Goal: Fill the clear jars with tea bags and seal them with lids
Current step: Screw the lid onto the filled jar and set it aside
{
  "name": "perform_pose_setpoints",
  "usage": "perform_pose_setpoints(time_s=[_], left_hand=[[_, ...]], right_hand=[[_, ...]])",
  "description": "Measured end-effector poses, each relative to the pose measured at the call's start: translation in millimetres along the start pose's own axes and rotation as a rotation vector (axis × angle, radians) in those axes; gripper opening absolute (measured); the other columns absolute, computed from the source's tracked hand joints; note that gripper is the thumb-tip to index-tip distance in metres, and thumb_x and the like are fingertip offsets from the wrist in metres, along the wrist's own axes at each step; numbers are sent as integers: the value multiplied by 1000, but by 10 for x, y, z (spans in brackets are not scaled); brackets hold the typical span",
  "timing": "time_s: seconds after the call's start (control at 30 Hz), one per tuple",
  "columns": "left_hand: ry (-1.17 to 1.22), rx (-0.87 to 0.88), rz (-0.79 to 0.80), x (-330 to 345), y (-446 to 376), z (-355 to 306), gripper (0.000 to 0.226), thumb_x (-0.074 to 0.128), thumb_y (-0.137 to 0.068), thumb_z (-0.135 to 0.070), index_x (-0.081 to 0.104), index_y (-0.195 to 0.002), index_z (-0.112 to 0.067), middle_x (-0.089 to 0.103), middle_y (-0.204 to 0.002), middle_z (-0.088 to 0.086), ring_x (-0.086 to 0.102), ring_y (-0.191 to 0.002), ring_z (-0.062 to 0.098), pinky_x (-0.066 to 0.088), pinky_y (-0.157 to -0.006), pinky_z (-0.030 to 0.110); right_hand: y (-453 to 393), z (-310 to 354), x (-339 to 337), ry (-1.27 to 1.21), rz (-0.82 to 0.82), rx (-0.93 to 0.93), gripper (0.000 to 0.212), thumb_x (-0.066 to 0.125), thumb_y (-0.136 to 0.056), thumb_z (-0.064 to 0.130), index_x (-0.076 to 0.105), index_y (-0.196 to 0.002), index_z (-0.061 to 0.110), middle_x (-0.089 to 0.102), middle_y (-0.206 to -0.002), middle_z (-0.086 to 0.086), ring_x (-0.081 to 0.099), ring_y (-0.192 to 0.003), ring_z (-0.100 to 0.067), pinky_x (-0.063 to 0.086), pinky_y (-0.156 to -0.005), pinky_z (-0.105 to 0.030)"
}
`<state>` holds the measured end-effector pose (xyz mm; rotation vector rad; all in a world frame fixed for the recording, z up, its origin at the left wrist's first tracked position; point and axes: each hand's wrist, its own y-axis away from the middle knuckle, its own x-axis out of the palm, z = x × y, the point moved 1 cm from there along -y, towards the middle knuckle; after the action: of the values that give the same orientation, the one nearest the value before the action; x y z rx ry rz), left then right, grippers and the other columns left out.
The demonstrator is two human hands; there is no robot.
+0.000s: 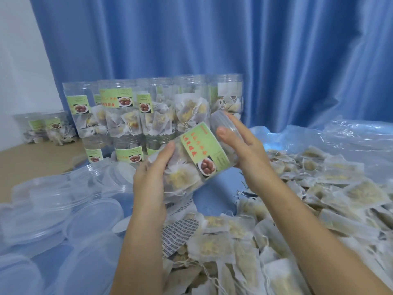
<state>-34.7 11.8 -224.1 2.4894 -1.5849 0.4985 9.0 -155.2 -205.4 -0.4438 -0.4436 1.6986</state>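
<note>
Holding a clear jar (191, 160) tilted in mid-air over the blue cloth (214, 192), packed with white tea bags, left hand (153, 173) gripping its lower body with thumb curled across the front, right hand (242, 150) cupping the clear lid (223, 122) at its upper end, fingers curled round the rim. Showing a green label (202, 150) with red characters too blurred for reading and a picture of reddish-brown fruit on a plate. Sitting between loose lids (63, 205) at left, a heap of tea bags (308, 209) at right, stacked filled jars (148, 111) behind, against a blue curtain (212, 39).
</note>
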Motion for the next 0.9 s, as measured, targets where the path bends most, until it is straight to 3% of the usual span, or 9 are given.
perform_pose_setpoints(time_s=[0.17,0.27,0.33,0.43,0.53,0.67,0.77,0.83,0.9], left_hand=[[163,56,-76,-169,-42,-26,32,72,-78,-35,72,-104,-16,73,-104,6,67,-101,27,52,-92,47],[152,109,-116,-251,-52,-66,20,72,-77,-37,75,-91,-23,74,-97,0,69,-99,22,52,-92,42],[147,122,-130,-290,-64,-74,16,72,-76,-35,76,-88,-25,74,-95,-3,69,-98,21,52,-92,41],[141,94,-134,-350,-87,-71,42,75,-72,-39,71,-111,-23,71,-109,-3,65,-107,21,46,-100,45],[136,76,-125,-403,-110,-72,42,75,-71,-42,72,-108,-23,70,-110,-3,63,-110,22,44,-102,48],[169,115,-141,-406,-82,-79,43,75,-72,-38,71,-111,-21,70,-111,-2,63,-110,22,43,-103,48],[157,196,-168,-333,-54,-84,47,74,-73,-34,67,-118,-21,68,-112,-6,63,-110,19,42,-102,51],[136,240,-197,-302,-44,-72,41,74,-72,-33,70,-112,-26,68,-105,-19,63,-104,7,43,-100,54],[133,257,-257,-318,-54,-38,27,74,-73,-30,72,-100,-31,68,-102,-21,62,-106,6,44,-101,53]], right_hand=[[-54,69,136,150,234,-46,96,61,-42,85,40,-128,47,39,-148,-1,35,-136,-13,31,-112,-37],[-9,68,7,151,344,-1,63,70,-64,52,43,-120,56,51,-134,-6,55,-116,-13,46,-98,-30],[23,34,-110,216,392,-56,70,73,-68,33,39,-124,59,51,-132,-3,57,-109,-6,50,-88,-19],[30,64,-155,334,532,-121,91,79,-67,11,35,-135,54,39,-143,15,41,-127,2,42,-101,-17],[42,56,-159,416,639,-176,95,81,-66,1,36,-137,47,27,-148,24,22,-139,4,30,-109,-16],[33,38,-140,421,535,-194,88,88,-58,32,43,-132,50,43,-138,25,41,-128,3,47,-94,-17],[68,-51,-41,354,304,-42,77,69,-59,63,46,-130,47,66,-113,1,65,-97,-14,55,-73,-27],[74,-110,19,272,191,77,78,58,-59,71,52,-128,34,68,-98,-15,68,-77,-26,55,-54,-29],[77,-112,87,251,181,196,77,54,-58,79,57,-119,32,64,-98,-15,69,-62,-29,54,-49,-29]])
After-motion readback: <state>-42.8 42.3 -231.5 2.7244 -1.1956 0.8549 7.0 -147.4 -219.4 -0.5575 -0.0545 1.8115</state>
